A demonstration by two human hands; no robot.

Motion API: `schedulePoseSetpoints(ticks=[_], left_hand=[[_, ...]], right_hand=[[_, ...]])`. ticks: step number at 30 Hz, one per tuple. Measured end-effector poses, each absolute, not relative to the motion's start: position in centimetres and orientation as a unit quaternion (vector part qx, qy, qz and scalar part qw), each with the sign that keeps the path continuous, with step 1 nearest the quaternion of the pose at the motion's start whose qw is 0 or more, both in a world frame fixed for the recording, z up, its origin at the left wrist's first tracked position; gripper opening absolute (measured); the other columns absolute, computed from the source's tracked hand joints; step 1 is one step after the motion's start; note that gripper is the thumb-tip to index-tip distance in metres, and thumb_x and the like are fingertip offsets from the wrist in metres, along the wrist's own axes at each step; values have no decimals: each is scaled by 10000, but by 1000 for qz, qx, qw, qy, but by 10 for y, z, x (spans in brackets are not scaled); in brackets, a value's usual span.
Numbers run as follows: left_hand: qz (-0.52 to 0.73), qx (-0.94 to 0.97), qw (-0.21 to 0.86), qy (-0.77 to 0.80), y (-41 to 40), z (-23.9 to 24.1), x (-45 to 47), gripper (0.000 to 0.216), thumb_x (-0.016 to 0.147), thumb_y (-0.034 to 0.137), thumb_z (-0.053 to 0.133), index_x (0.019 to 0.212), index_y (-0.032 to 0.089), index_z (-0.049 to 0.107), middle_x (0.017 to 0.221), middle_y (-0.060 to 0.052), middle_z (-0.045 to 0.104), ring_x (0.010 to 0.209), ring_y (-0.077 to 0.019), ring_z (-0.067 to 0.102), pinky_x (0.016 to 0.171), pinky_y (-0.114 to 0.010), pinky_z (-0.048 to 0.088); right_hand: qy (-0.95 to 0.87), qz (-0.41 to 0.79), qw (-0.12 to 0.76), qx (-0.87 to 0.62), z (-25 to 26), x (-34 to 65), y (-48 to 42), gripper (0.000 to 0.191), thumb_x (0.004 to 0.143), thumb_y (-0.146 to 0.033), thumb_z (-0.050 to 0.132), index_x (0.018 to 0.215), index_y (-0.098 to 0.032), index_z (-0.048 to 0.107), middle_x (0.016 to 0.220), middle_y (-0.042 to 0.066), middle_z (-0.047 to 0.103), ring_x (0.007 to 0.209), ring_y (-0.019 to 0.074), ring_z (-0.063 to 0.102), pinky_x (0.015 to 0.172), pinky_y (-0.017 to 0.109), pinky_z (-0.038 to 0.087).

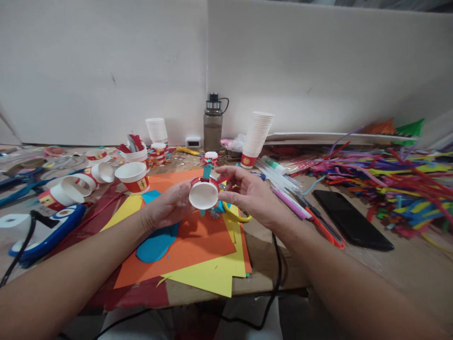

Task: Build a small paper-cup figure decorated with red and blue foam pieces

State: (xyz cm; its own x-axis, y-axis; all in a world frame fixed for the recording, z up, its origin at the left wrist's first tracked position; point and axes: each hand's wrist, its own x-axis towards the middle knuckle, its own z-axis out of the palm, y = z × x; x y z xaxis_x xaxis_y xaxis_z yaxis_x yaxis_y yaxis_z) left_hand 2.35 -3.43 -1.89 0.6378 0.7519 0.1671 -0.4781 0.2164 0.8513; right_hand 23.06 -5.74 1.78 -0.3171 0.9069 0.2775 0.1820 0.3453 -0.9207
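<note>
A small cut paper cup, white inside with a red band, faces me with its round opening. A teal paper strip stands up from its top edge, and a red strip juts out on its right. My left hand is closed on the cup's left side. Curled about the right side is my right hand, thumb at the rim and fingers by the red strip; its exact grip is partly hidden. Below lie orange paper, yellow paper and a blue cut piece. Yellow-handled scissors lie behind my right hand.
Stacked paper cups and a water bottle stand at the back. More cups and a blue-edged device are left. Right are pens, a phone and colourful pipe cleaners. A black cable crosses the table edge.
</note>
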Motion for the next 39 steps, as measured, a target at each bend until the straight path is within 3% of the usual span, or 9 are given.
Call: schedulePoseSetpoints(ticks=[8, 16, 25, 39], left_hand=[[423, 424, 782, 174, -33, -16, 25, 387, 880, 481, 574, 1066, 162, 687, 1060, -93, 725, 1054, -242, 654, 903, -338, 509], [419, 453, 770, 164, -33, -17, 24, 437, 811, 494, 659, 1063, 139, 699, 1060, -97, 726, 913, -210, 686, 844, -297, 535], [443, 468, 742, 185, -33, -4, 19, 389, 879, 458, 580, 1076, 138, 684, 1055, -120, 723, 974, -260, 681, 866, -361, 531], [433, 483, 742, 167, -33, -12, 21, 372, 862, 422, 622, 1078, 129, 698, 1112, -126, 709, 996, -222, 661, 888, -302, 506]], right_hand=[[-655, 462, 478, -361, 10, 225, -56, 653, 692, -293, 791, 1257, -236, 469, 1186, 81, 606, 1068, 193, 561, 890, 373, 482], [-650, 483, 483, -333, 10, 228, -54, 644, 729, -330, 771, 1278, -251, 443, 1158, 75, 615, 1037, 189, 586, 894, 388, 497], [-631, 487, 507, -327, 11, 227, -56, 632, 710, -327, 781, 1232, -252, 432, 1176, 79, 620, 1064, 192, 578, 899, 384, 482], [-637, 493, 499, -320, 14, 224, -60, 700, 692, -375, 799, 1273, -270, 424, 1131, 59, 593, 1057, 194, 570, 909, 380, 482]])
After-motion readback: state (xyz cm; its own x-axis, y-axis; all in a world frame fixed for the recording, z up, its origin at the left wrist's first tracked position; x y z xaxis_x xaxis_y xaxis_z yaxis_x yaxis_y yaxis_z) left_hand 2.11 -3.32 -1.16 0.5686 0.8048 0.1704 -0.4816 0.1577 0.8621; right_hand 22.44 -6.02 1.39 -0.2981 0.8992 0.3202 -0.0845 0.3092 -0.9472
